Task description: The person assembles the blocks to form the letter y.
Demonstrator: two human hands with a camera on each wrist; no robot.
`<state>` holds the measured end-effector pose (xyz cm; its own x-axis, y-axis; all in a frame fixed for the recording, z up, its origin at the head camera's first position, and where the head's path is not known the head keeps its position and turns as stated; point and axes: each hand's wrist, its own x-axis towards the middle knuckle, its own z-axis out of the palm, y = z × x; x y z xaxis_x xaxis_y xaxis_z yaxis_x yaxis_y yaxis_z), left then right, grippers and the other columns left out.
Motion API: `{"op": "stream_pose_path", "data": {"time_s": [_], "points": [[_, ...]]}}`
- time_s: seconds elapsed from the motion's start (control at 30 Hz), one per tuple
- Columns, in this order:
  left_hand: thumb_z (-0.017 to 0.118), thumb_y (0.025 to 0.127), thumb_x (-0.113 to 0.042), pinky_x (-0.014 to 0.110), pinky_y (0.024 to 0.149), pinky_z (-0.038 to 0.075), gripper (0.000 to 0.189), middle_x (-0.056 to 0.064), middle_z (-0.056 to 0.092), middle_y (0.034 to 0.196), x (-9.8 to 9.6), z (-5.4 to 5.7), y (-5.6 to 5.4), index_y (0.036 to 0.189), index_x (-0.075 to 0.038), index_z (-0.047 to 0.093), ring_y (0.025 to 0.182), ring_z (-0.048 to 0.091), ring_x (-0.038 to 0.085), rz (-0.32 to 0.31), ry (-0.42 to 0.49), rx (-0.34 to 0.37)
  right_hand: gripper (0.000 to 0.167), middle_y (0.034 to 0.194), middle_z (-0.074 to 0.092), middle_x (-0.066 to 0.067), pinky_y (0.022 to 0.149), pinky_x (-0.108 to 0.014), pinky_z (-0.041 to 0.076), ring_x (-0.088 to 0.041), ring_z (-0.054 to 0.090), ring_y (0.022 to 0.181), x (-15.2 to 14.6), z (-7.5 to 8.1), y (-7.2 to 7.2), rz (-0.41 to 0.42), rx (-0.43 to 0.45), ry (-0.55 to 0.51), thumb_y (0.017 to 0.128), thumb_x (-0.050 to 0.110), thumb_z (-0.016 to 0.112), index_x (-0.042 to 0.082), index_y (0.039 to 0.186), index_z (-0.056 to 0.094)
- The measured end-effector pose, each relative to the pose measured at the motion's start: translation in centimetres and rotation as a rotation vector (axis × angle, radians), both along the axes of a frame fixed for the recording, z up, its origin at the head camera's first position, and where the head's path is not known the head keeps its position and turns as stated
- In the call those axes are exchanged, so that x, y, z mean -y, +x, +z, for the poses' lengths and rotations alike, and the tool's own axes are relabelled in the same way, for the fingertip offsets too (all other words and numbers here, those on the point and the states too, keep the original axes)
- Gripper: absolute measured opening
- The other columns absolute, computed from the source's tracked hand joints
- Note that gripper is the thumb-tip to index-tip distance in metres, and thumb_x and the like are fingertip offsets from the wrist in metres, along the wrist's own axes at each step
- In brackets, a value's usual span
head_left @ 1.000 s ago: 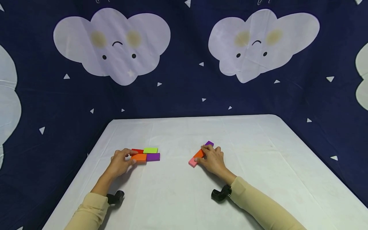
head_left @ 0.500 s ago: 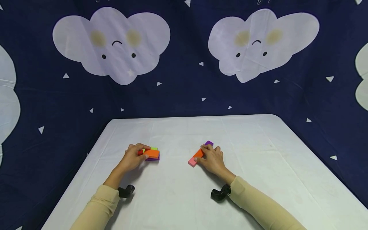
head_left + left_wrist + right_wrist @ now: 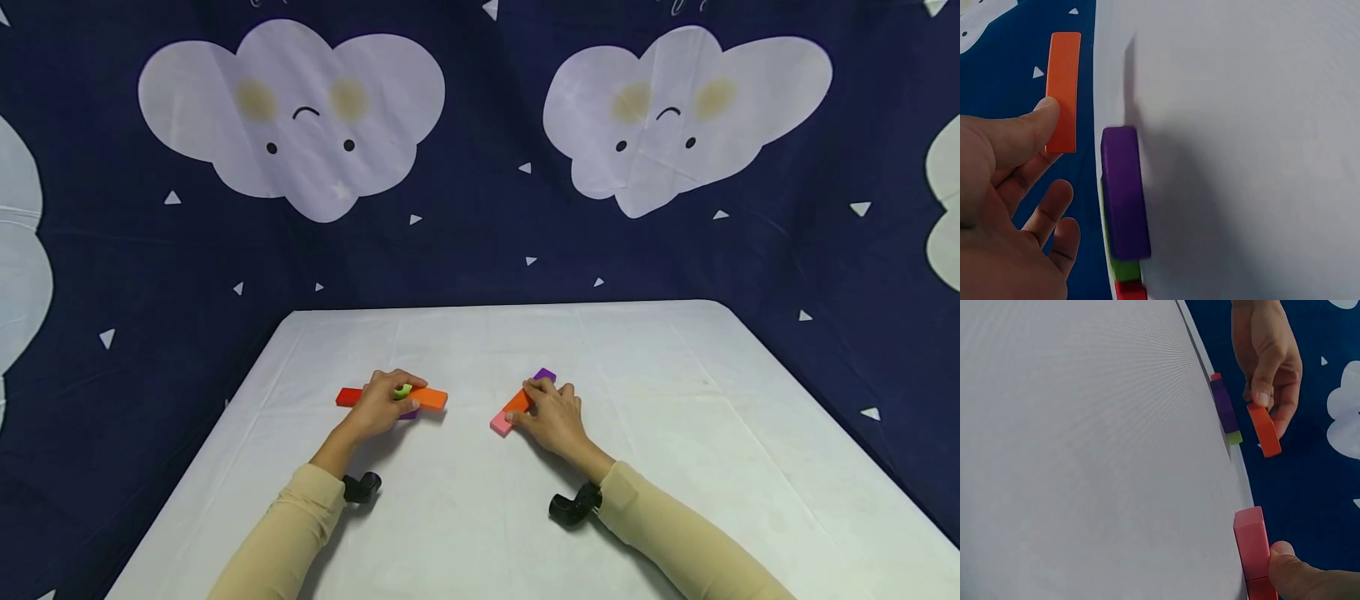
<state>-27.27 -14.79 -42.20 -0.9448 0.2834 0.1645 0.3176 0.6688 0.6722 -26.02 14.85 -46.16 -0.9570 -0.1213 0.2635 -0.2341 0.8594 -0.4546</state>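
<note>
Here the orange block is lifted just off the white bench, pinched at its near end between the thumb and fingers of the left hand; in the left wrist view the thumb lies along its flat face and the far end juts out free. Directly beneath and beside it sit the purple block, the green block and the red block, packed touching one another on the bench.

My judgement is that the hold is the weak point: it grips only one end of a long, smooth piece, so the block could pivot or slip out and land on the three below, knocking them apart. The heel of the hand also hovers close over the green and purple ones and could nudge them.

Well apart, the right hand rests on a second row, its fingers bent over an orange piece with its thumb against a pink piece at the near end and a purple piece at the far end. Between the two groups the bench lies bare. Behind hangs a dark blue backdrop with pale clouds.
</note>
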Motion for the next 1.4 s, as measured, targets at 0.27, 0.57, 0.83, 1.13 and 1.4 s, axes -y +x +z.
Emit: {"op": "stream_pose_path", "data": {"time_s": [0.27,0.57,0.83,1.13,1.4], "points": [[0.068,0.083,-0.008,0.033,0.082,0.033,0.029,0.004,0.065,0.118,-1.5,-0.5,-0.7,0.111,-0.014,0.068,0.105,0.046,0.026,-0.006,-0.014,0.027,0.068,0.131,0.056,-0.007,0.077,-0.039,0.028,-0.031,0.04,0.095,-0.1,-0.2,-0.1,-0.007,-0.006,0.002,0.077,0.046,0.073,0.007,0.129,0.057],[0.068,0.083,-0.007,0.035,0.086,0.031,0.028,0.003,0.065,0.117,-3.1,-0.8,-1.3,0.11,-0.015,0.069,0.106,0.047,0.026,-0.04,-0.031,0.045,0.066,0.131,0.055,-0.006,0.076,-0.038,0.027,-0.03,0.04,0.094,0.0,-0.3,0.0,-0.005,-0.008,-0.016,0.077,0.045,0.073,0.007,0.129,0.058],[0.069,0.083,-0.008,0.039,0.09,0.034,0.028,0.004,0.066,0.116,-4.1,-1.2,-1.6,0.11,-0.015,0.069,0.108,0.047,0.026,-0.097,-0.011,0.079,0.066,0.132,0.055,-0.004,0.076,-0.037,0.027,-0.03,0.04,0.095,-0.1,-0.4,0.0,-0.004,0.0,-0.008,0.077,0.046,0.072,0.007,0.129,0.058],[0.071,0.081,-0.009,0.036,0.088,0.03,0.028,0.004,0.067,0.117,-5.1,-1.3,-2.1,0.108,-0.016,0.071,0.103,0.045,0.022,-0.142,-0.046,0.066,0.066,0.132,0.055,-0.005,0.075,-0.037,0.028,-0.03,0.04,0.097,0.0,-0.2,0.0,0.001,-0.001,-0.003,0.078,0.046,0.072,0.007,0.129,0.058],[0.073,0.08,-0.012,0.034,0.086,0.03,0.027,0.002,0.068,0.115,-6.0,-1.6,-2.3,0.106,-0.018,0.072,0.099,0.045,0.019,-0.135,-0.088,0.049,0.066,0.132,0.055,-0.005,0.076,-0.037,0.027,-0.03,0.04,0.096,-0.1,-0.2,-0.1,0.003,0.003,-0.007,0.078,0.046,0.072,0.007,0.129,0.058]]}}
